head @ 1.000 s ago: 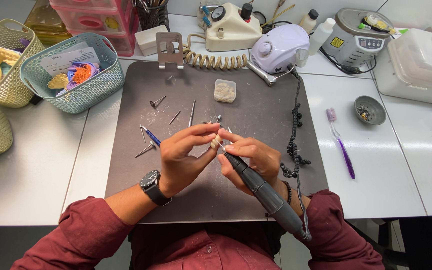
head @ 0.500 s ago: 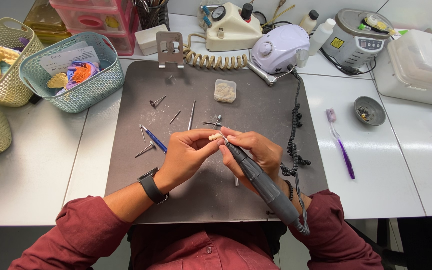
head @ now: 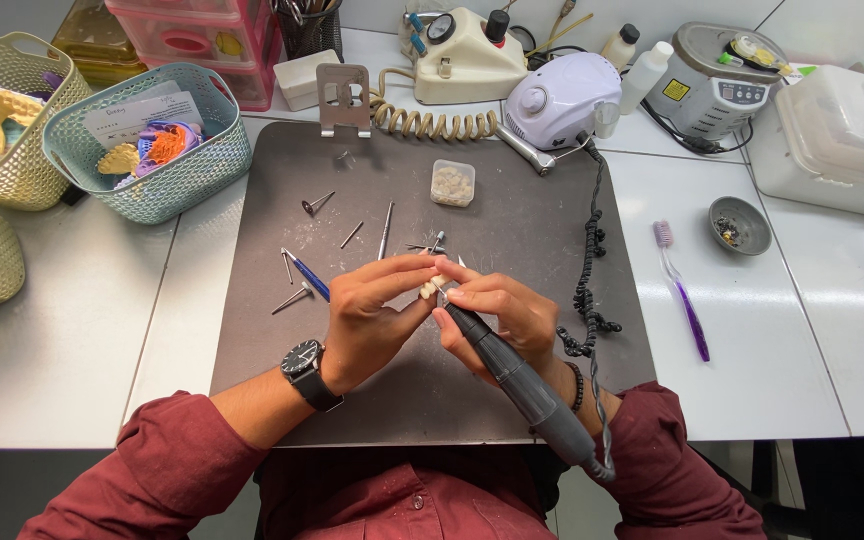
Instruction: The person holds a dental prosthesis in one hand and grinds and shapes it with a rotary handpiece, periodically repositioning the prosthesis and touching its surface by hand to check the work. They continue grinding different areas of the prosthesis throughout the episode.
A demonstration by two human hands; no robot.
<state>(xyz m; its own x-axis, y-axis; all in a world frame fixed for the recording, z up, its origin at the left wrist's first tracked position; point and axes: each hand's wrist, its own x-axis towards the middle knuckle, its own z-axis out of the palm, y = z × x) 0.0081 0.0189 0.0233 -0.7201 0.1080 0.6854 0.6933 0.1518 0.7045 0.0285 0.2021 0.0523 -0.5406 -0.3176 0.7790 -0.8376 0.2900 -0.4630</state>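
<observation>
Fingers are hiding most of what I am working on: the small pale piece (head: 429, 290) is showing only as a cream sliver between my fingertips, and I cannot tell its full shape. My left hand (head: 377, 315) is pinching it between thumb and forefinger, just above the dark mat (head: 512, 220), near the mat's middle. My right hand (head: 497, 320) is gripping the grey handpiece (head: 517, 375) like a pen, its tip meeting the piece; the tip itself is too small for me to make out. The handpiece's rear end is running down toward my lap, where its cord (head: 587, 290) is looping back up along the mat's right edge in black coils. My forearms are being cut off by the bottom of the view, in dark red sleeves, with a black watch (head: 304, 362) on the left wrist.

Thin metal tools and a blue pen (head: 307, 277) are lying on the mat left of my hands, and a small clear box (head: 452, 183) is sitting beyond them. A purple toothbrush (head: 682, 290) is lying on the white table (head: 72, 330) to the right, near a small grey dish (head: 739, 224). Baskets at the left are partly out of frame.
</observation>
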